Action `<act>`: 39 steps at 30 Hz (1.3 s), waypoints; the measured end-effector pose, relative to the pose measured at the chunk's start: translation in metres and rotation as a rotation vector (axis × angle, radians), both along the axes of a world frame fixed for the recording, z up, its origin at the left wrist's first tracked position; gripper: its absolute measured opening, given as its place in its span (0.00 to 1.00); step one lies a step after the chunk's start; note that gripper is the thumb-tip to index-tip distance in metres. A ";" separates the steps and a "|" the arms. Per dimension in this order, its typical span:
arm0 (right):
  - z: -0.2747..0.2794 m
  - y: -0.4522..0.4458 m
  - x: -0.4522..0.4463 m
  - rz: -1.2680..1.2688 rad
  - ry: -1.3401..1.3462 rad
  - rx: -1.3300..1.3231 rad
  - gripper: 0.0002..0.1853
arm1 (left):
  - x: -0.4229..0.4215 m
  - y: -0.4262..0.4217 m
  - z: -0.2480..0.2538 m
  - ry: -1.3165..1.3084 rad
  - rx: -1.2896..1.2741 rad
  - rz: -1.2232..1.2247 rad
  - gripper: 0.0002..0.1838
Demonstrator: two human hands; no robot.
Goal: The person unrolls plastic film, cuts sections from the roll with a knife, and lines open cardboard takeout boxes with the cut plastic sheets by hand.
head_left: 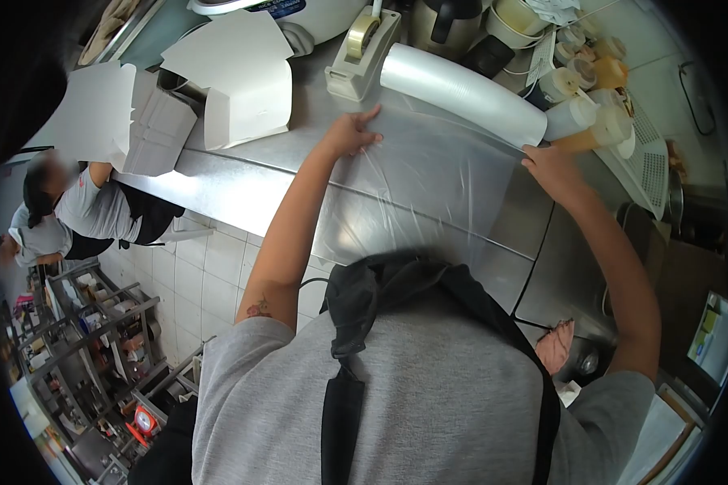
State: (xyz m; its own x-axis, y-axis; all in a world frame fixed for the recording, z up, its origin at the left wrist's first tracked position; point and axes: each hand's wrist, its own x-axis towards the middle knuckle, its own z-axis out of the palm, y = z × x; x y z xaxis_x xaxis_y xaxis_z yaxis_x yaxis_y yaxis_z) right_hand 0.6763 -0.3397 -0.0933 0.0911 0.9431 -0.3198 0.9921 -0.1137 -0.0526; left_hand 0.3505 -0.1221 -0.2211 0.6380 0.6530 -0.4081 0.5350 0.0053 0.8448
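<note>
A thick roll of clear plastic film (461,95) lies across the steel counter. From it a loose sheet of film (429,190) spreads toward the person's body, wrinkled and see-through. My left hand (356,134) is at the sheet's upper left edge, below the tape dispenser, its index finger stretched out and its fingers apart. At the roll's right end, my right hand (548,170) has its fingertips pinched together at the film's edge. The tape dispenser (362,56) stands just left of the roll.
Open white cardboard boxes (251,105) and a box stack (158,125) stand at the left. Squeeze bottles (570,117) and a metal jug (445,28) are behind the roll. Two other people (89,202) are beyond the counter's left end, near cluttered shelving (97,347).
</note>
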 end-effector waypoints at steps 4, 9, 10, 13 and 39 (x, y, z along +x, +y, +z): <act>0.010 -0.021 0.009 -0.076 0.002 0.005 0.11 | 0.000 0.000 -0.002 0.005 -0.004 0.001 0.39; 0.024 -0.050 0.027 -0.095 -0.058 -0.035 0.12 | -0.001 0.004 -0.003 0.011 -0.009 -0.007 0.39; 0.026 -0.056 0.029 -0.091 -0.058 -0.019 0.12 | -0.001 0.004 -0.005 0.009 -0.004 -0.009 0.39; 0.036 -0.071 0.032 -0.134 -0.079 -0.076 0.11 | -0.002 0.005 -0.007 0.011 0.006 -0.011 0.39; -0.066 -0.271 0.035 -0.852 -0.137 0.079 0.20 | 0.024 -0.065 -0.015 0.240 0.674 0.184 0.34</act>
